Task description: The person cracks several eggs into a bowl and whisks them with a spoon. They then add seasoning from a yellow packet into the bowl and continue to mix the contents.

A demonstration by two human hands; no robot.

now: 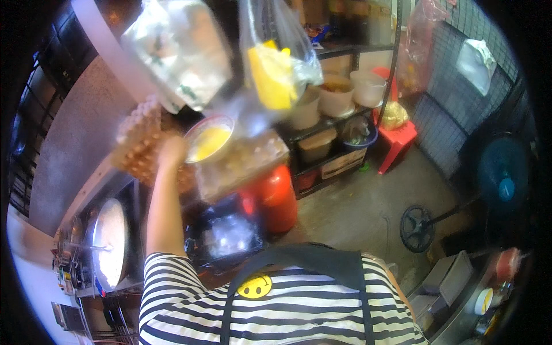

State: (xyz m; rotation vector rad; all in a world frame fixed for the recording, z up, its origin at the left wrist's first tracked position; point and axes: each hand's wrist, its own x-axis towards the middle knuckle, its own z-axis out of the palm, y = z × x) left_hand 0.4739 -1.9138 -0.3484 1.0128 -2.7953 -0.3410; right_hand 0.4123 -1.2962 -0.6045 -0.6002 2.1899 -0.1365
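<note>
My left arm stretches forward, and my left hand (172, 151) is blurred at the left rim of a bowl (210, 138) of yellow liquid that looks like beaten egg. Its fingers are not distinct, so I cannot tell whether they grip the rim or only lie beside it. Just left of the hand are stacked egg trays (144, 146) with brown eggs. Right of and below the bowl is another stack of pale egg trays (241, 168). My right hand is out of view; only a sliver of the right arm shows beside the striped shirt.
Plastic bags (185, 56) hang ahead, one with yellow contents (271, 77). A red gas cylinder (278, 198) stands below the trays. A large wok (111, 243) is at left. Tubs (336, 95) fill a shelf beside a red stool (396, 133). A fan (502, 181) stands at right.
</note>
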